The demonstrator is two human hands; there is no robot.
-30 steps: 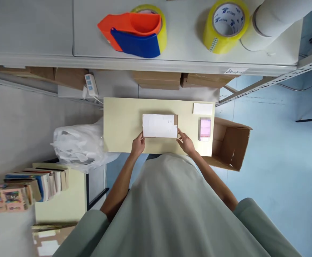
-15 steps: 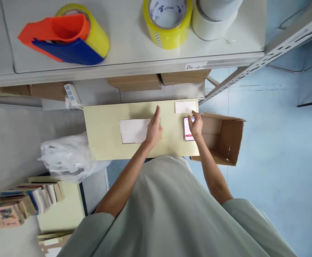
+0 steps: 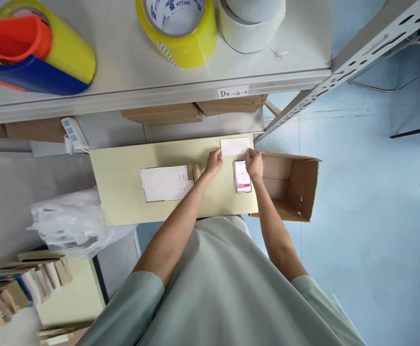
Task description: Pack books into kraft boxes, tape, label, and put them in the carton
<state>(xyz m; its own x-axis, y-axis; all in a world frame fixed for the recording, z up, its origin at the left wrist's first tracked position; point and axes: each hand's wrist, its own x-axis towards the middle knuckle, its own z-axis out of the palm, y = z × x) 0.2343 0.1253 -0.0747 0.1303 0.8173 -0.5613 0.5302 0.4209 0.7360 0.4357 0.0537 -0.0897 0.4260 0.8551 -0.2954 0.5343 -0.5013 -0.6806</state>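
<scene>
A small white sheet of paper lies at the far right of the cream tabletop. My left hand is closed at its lower left corner, thumb and fingers pinched together. At the lower right corner, my right hand pinches the sheet's edge. Just below the sheet rests a phone with a lit pink and white screen, partly beside my right wrist. Left of my left hand lies a flat piece of cardboard with white papers on top.
An open cardboard box stands against the table's right end. Above the far edge is a grey shelf with tape rolls and a tape dispenser. A white plastic bag and books are at the left.
My left hand has moved off the cardboard to the small sheet, its fingers closing. My right hand has shifted off the phone to the sheet's other corner. The view has shifted.
</scene>
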